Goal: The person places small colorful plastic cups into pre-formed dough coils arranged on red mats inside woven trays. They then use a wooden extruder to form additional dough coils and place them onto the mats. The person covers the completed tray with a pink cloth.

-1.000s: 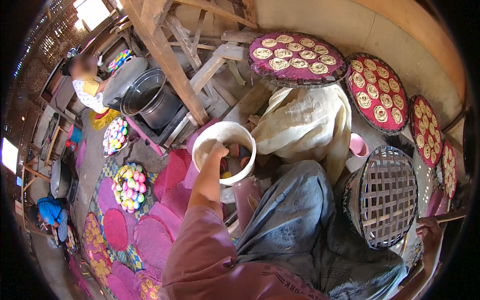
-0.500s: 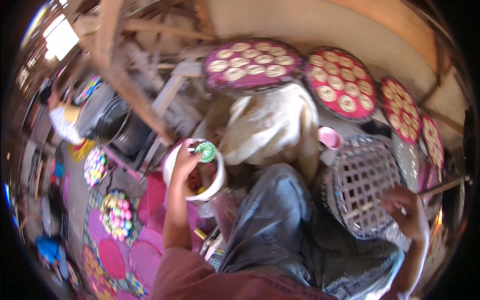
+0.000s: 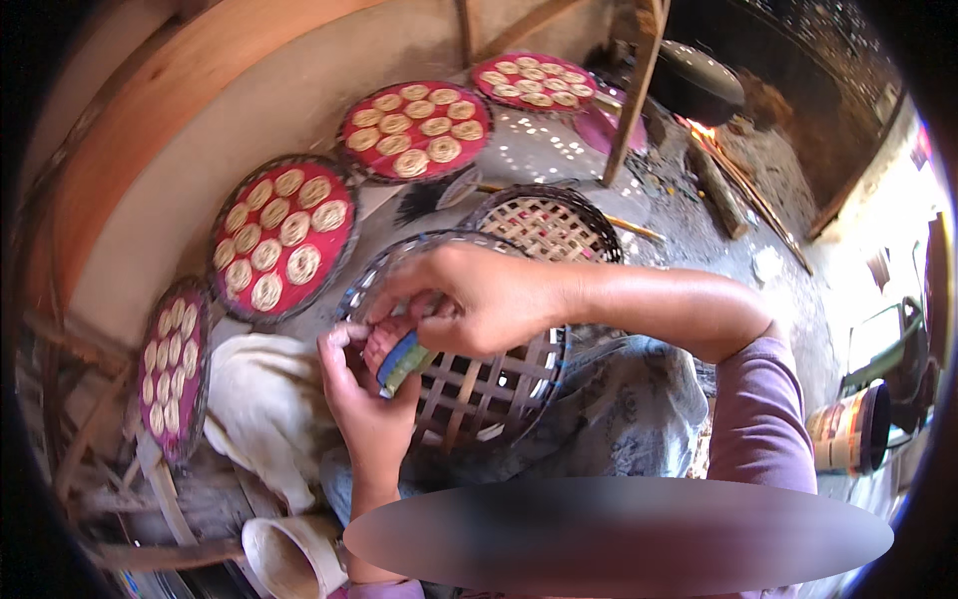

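Observation:
My left hand (image 3: 364, 399) and my right hand (image 3: 489, 299) meet above an openwork woven basket (image 3: 484, 394) in front of my knees. Between them is a small stack of coloured pieces (image 3: 401, 356), banded pink, blue and green; their kind is not clear. The left thumb and fingers curl round its lower side. From above, the right fingers close on the pink end, partly blurred and hiding some of it. Below left stands a white bucket (image 3: 289, 557), apart from both hands.
Several round trays (image 3: 344, 215) with red surfaces and pale coiled rounds line the wall. A second woven basket (image 3: 549, 228) lies beyond the first. A pale cloth sack (image 3: 264, 409) is at left. Far right, a dark pot (image 3: 696, 80) sits by a fire (image 3: 697, 127); a paint-type bucket (image 3: 848, 429) stands nearer.
The view has swung right. My left hand has left the white bucket, where it held a green ruffled piece. My right hand has come in from the basket's side to meet it.

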`<state>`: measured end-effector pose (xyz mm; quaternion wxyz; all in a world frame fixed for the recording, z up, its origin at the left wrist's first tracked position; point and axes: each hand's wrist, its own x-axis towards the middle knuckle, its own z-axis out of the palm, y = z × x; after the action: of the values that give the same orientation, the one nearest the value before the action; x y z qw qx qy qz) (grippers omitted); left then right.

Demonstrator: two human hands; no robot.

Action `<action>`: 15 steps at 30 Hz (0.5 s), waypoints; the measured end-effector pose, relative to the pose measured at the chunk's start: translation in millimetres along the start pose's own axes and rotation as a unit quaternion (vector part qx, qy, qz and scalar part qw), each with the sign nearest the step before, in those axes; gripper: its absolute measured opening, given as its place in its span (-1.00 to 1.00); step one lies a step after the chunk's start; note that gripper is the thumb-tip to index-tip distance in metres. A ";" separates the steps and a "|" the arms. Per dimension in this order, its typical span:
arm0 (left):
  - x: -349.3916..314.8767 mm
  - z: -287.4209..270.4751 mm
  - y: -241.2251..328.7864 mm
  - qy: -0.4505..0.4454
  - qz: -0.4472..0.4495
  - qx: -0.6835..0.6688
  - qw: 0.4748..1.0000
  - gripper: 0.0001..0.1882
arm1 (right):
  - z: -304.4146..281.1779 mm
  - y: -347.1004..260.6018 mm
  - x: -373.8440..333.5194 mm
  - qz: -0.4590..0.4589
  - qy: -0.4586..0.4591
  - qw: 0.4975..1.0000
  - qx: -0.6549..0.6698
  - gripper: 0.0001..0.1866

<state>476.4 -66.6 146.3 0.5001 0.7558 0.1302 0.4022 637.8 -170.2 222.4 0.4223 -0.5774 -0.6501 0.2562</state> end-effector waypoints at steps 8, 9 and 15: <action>77.2 70.4 -37.7 -0.156 -0.022 -0.129 0.979 -0.11 | -83.8 74.5 3.7 -0.053 0.103 0.989 -0.096 -0.65; 78.0 65.0 -43.5 -0.208 -0.001 -0.049 0.977 0.04 | -99.7 93.1 0.7 -0.016 0.123 0.982 -0.141 -0.68; 44.8 35.6 -88.7 -0.403 -0.037 0.484 0.776 -0.25 | -181.2 266.4 -69.6 0.199 0.280 0.934 -0.101 -0.70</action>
<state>549.7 -21.6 85.0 0.0895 0.9857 0.1221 -0.0745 931.7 -211.7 78.8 0.4669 -0.7830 -0.3997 0.0958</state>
